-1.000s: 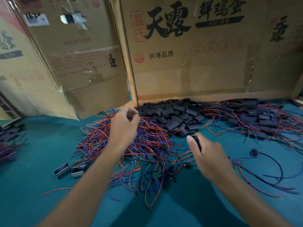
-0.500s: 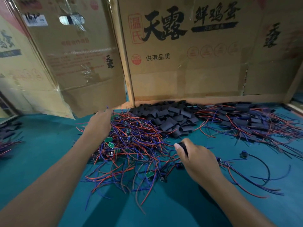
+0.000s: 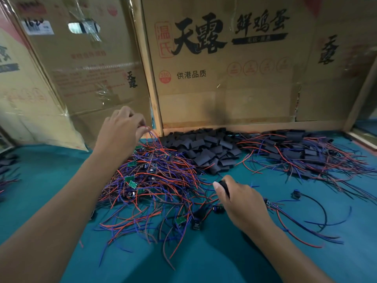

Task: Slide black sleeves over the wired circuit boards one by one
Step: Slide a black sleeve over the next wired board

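- my left arm reaches forward from the lower left, bare forearm stretched out long, wrist nearly straight.
- my left hand [image 3: 120, 129] is raised at the far end of the reach, back of the hand toward the camera, knuckles up.
- its fingers [image 3: 142, 130] are bunched together at the tips in a pinch, thumb side turned to the right.
- my right arm comes in from the lower right, forearm angled up and to the left.
- my right hand [image 3: 242, 201] sits lower and nearer, back up, curled closed around something dark; thumb [image 3: 217, 187] extended forward along the top.
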{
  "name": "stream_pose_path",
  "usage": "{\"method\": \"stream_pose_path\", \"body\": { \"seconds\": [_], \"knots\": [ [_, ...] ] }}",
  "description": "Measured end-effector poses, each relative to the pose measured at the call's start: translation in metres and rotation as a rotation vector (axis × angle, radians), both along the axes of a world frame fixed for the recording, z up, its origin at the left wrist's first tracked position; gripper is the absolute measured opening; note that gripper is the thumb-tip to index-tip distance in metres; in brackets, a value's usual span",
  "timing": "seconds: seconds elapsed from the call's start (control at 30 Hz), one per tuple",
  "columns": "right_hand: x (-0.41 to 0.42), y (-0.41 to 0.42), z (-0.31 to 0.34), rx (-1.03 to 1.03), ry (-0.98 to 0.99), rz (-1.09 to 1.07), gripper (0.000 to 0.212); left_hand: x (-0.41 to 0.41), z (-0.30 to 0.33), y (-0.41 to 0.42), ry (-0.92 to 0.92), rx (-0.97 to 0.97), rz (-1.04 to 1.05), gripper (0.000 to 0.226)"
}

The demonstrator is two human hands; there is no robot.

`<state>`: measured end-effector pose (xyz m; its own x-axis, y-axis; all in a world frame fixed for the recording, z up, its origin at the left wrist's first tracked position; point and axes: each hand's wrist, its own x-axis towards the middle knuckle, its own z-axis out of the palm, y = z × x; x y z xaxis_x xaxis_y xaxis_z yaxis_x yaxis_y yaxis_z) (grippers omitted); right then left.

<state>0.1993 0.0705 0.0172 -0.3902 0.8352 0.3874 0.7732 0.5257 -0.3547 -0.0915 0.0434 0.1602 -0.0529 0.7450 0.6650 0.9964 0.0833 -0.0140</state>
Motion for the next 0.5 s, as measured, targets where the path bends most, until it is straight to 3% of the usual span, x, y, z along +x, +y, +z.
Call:
{"method": "stream_pose_path", "body": {
  "seconds": [0.13, 0.23, 0.37, 0.5],
  "knots": [
    [0.000, 0.001, -0.002, -0.010, -0.024, 0.012, 0.040, -0.012, 0.006, 0.016, -0.438, -0.293, 0.152, 0.025],
    [0.002, 0.004, -0.005, 0.001, -0.036, 0.003, 0.046, -0.025, 0.001, 0.017, -0.550, -0.336, 0.120, 0.024],
    [0.001, 0.005, -0.010, 0.009, -0.031, 0.014, 0.055, -0.032, -0.008, 0.012, -0.408, -0.402, 0.101, 0.023],
    [0.001, 0.007, -0.015, 0.004, -0.031, 0.024, 0.048, -0.026, -0.018, 0.009, -0.060, -0.427, 0.211, 0.022]
  ]
}}
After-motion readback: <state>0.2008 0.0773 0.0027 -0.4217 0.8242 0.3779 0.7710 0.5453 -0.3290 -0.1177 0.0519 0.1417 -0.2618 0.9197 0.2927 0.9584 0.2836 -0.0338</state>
